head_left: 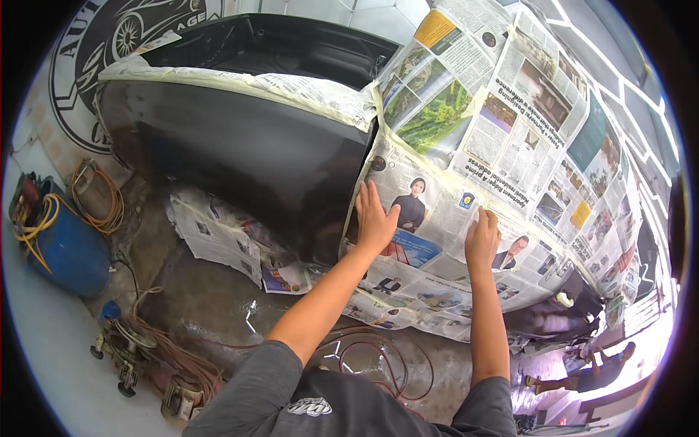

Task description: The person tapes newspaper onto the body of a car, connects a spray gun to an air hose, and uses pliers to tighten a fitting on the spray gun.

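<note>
Sheets of newspaper (437, 186) cover the side and upper part of a dark pickup truck, with strips of pale masking tape (477, 109) along seams. My left hand (377, 218) lies open on the newspaper, fingers spread, beside the paper's left edge where the bare black rear panel (233, 156) begins. To its right, my right hand (482, 239) is closed, its fingers curled together against the same covering. What those fingers pinch, if anything, is hidden. Tape and paper also line the upper rim of the truck bed (284, 44).
A blue drum (69, 244) with coiled yellow hose (102, 193) stands at the left. Below it is a wheeled machine (124, 346) with cables. Red hose (393, 357) loops over the floor near me. Newspaper (218, 237) hangs below the panel. Another person (601, 371) is at the far right.
</note>
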Tool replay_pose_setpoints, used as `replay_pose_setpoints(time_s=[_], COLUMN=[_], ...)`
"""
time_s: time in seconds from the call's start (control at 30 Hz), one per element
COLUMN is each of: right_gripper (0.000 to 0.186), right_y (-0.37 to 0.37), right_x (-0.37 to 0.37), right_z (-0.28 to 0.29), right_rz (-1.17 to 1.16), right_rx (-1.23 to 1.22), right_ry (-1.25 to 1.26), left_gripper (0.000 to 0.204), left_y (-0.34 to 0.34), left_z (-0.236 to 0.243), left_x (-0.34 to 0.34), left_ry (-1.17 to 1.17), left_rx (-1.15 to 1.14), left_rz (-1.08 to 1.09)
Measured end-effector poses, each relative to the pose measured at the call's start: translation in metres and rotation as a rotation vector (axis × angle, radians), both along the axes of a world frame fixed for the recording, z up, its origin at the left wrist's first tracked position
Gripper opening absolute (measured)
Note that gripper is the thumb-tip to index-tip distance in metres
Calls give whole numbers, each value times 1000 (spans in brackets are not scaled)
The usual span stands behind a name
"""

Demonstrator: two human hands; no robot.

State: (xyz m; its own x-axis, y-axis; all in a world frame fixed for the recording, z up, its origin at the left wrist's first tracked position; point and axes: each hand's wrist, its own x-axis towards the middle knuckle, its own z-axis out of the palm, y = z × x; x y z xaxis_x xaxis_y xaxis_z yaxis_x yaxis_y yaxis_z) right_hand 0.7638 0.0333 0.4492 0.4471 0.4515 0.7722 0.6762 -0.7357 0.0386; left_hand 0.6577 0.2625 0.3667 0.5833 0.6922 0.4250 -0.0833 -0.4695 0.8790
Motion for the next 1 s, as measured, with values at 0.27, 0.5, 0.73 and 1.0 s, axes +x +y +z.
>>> replay_pose_setpoints(time_s=[0.27,0.5,0.73,1.0], right_gripper=[32,34,27,11], right_y=[135,214,234,242], right_x=[-66,-35,-25,-35], right_z=[37,29,31,38], right_rz=[528,518,490,427], right_rx=[-339,-565,-655,-744], right_ry=[18,-109,-146,-99], left_gripper=[81,58,40,33], left_y=[-29,-53,-58,-44], left_z=[-33,-61,-128,-151], left_x=[-28,-103,-183,-193], left_ry=[-38,68,222,171], left_rx=[10,37,-16,-71], left_rz=[-42,-212,-328,-206])
